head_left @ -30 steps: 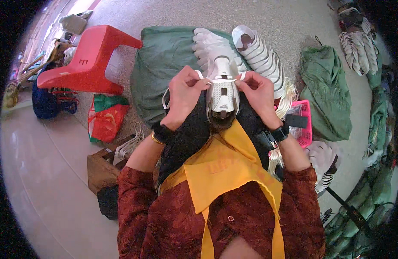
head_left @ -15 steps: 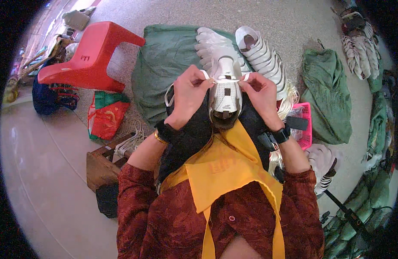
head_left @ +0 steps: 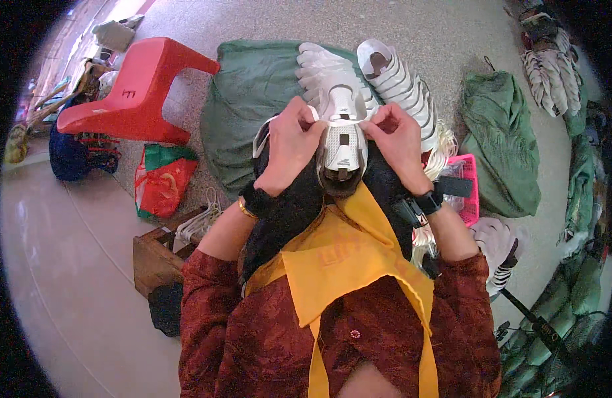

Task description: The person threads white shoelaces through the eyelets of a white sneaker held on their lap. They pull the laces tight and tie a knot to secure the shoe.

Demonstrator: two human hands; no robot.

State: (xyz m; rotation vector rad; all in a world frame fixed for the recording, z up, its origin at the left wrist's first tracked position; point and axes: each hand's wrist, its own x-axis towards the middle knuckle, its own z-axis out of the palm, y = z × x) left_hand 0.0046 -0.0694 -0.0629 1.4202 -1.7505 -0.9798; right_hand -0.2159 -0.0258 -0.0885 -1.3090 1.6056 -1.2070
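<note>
A white shoe upper [head_left: 341, 140] with a dark opening lies across my lap, between my knees. A white shoelace [head_left: 346, 122] runs straight across it. My left hand [head_left: 292, 140] pinches the lace on the left side of the upper, and a loop of lace hangs beyond the knuckles. On the right side, my right hand [head_left: 397, 141] pinches the same lace between thumb and forefinger. A yellow apron [head_left: 355, 265] covers my front just below the upper.
Rows of stacked white shoe uppers [head_left: 400, 83] rest on a green cloth [head_left: 243, 99] ahead. To the left are a red plastic chair [head_left: 130, 89] and a wooden box [head_left: 153, 259] with laces. On the right, a pink basket [head_left: 474, 192] stands near a green sack [head_left: 501, 142].
Both hands still pinch the lace, which now lies a little slacker over the upper. The right hand has shifted slightly left. The whole view has shifted slightly.
</note>
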